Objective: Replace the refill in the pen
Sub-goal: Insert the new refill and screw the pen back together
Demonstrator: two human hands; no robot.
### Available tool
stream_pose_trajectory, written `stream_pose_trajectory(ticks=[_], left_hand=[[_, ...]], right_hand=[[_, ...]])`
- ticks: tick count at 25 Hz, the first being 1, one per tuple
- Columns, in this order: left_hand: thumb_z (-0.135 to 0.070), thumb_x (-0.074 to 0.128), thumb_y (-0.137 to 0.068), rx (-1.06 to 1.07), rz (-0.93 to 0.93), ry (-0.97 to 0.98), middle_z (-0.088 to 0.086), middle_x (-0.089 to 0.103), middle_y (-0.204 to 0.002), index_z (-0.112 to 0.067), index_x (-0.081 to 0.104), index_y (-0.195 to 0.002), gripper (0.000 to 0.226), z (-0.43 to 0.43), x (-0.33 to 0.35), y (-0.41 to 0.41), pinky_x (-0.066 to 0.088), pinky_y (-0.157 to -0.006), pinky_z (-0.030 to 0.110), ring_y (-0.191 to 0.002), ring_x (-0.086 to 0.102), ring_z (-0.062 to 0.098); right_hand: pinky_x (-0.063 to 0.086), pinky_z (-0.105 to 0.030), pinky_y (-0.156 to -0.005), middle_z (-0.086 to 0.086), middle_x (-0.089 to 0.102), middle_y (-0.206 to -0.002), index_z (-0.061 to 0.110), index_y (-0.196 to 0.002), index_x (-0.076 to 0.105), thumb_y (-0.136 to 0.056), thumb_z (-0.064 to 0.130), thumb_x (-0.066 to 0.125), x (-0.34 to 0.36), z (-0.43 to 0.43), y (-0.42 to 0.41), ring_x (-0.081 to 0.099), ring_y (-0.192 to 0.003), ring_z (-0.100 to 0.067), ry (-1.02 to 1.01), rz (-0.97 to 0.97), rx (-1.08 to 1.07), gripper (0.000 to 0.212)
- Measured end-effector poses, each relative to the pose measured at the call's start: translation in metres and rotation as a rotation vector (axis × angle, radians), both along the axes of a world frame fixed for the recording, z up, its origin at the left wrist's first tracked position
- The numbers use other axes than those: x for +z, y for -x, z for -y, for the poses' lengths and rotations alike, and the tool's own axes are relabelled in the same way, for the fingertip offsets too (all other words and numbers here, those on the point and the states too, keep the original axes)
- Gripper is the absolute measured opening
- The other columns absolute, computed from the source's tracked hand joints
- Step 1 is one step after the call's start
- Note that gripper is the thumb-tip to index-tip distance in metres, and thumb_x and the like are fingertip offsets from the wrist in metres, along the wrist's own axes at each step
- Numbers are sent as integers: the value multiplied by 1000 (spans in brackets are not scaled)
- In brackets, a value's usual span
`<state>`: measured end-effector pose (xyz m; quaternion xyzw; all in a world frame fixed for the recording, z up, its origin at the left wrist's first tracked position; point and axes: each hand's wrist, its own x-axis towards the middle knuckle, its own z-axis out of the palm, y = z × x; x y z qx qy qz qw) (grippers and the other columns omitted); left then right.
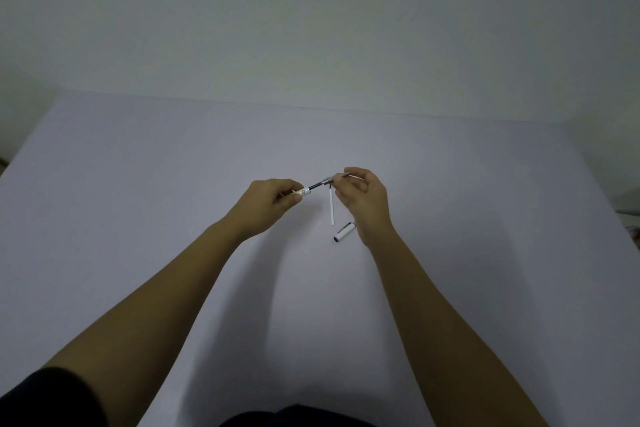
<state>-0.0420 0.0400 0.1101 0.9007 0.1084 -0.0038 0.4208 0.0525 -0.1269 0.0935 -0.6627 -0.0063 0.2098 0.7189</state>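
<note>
Left hand (268,203): pinched shut on the white pen barrel (300,192).
Right hand (362,199): gripping the metal tip section (329,179); a dark refill (316,186) bridges both parts.
Spare refill (332,206): white, on the tabletop (138,184) between the hands.
Cap (345,231): lying beside the right wrist.
Writing: none legible.

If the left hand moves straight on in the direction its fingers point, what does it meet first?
Probably the right hand: the left hand points along the pen part it holds, toward it. Depth is unclear.
</note>
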Motion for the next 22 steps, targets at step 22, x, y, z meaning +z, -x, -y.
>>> stream_pose_trajectory(ticks=[22], left_hand=[[-35,54,-91,9,87,5,-9,61,-74,-28,69,-98,18,-7,10,7,39,-59,21,-68,53,9]], right_hand=[[57,-27,-77,1,70,-73,17,-83,68,-81,30,68,23,2,7,70,-72,-8,281,284,280,13]])
